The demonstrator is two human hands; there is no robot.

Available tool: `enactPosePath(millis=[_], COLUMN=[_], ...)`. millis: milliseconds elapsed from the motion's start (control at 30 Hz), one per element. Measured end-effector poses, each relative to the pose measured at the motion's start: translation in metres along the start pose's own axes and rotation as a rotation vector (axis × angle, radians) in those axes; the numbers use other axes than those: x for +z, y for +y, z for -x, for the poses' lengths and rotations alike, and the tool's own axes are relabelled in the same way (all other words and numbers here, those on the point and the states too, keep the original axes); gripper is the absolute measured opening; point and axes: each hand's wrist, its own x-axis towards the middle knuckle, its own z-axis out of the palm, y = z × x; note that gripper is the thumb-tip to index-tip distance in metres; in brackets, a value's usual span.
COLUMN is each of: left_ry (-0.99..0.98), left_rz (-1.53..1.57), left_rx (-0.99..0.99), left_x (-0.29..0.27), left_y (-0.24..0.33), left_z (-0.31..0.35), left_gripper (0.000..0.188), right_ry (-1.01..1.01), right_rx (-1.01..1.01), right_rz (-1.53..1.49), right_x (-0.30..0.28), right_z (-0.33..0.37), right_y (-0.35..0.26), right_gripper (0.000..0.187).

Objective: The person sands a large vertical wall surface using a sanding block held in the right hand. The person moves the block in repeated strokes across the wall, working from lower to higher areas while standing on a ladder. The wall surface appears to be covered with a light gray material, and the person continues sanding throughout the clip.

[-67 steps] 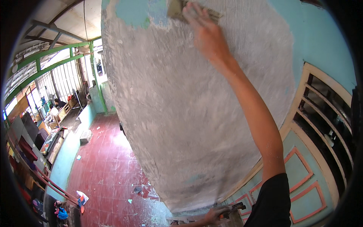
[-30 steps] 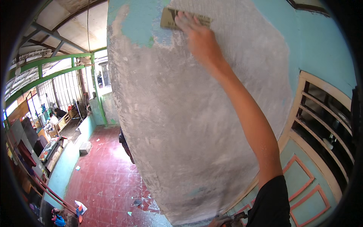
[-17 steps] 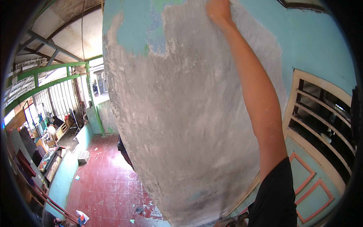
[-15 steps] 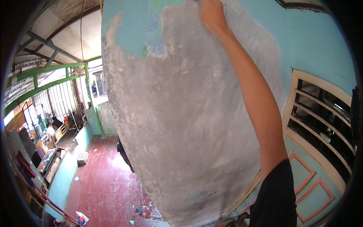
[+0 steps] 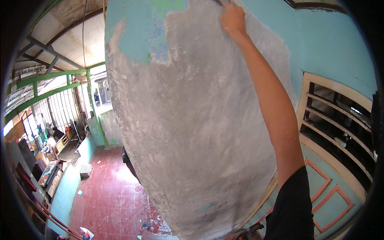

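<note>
My right arm reaches up across a grey, plastered wall patch (image 5: 192, 120). High on that patch, my right hand (image 5: 234, 20) is closed around a tool (image 5: 218, 2). Only a thin dark end of the tool shows at the upper edge, so its kind stays unclear. Around the grey plaster lies turquoise paint (image 5: 138, 44) with green and blue spots and a ragged border. At the lower edge, my left hand (image 5: 233, 235) is partly visible, closed on a dark object (image 5: 254, 229) that I cannot identify. The rest of this hand is cut off.
On the right is a cream-framed louvred opening (image 5: 306, 108) above a turquoise panel with pink trim (image 5: 336, 206). Red floor tiles (image 5: 108, 196) with scattered debris spread at lower left, near a grey block (image 5: 86, 171) and a low turquoise wall (image 5: 64, 206).
My right hand has shifted to the right and slightly down, and more of its tool shows. The dark object in my left hand appears slightly higher.
</note>
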Motion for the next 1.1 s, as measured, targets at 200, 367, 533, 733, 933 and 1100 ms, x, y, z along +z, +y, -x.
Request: enactPosePath(millis=[200,367,533,733,933,1100], left_ry=[0.017,0.023,0.026,0.030,0.066,0.033], left_rz=[-0.009,-0.008,0.002,-0.010,0.070,0.051], left_rx=[-0.013,-0.004,0.001,-0.008,0.076,0.052], left_x=[0.000,0.002,0.004,0.007,0.013,0.015], left_y=[0.000,0.002,0.004,0.006,0.001,-0.003], left_z=[0.003,0.004,0.004,0.009,0.008,0.008], left_gripper=[0.051,0.051,0.051,0.053,0.055,0.055], right_ry=[-0.079,-0.239,-0.309,-0.413,-0.298,-0.117], right_rx=[0.006,0.465,0.292,-0.046,0.112,0.202], right_rz=[-0.277,-0.031,0.193,-0.060,-0.112,-0.157], right_x=[-0.030,-0.055,-0.056,-0.119,-0.090,-0.058], right_z=[0.010,0.004,0.036,0.179,0.124,0.038], right_y=[0.018,0.041,0.014,-0.101,-0.059,-0.009], right_gripper=[0.040,0.039,0.054,0.061,0.060,0.039])
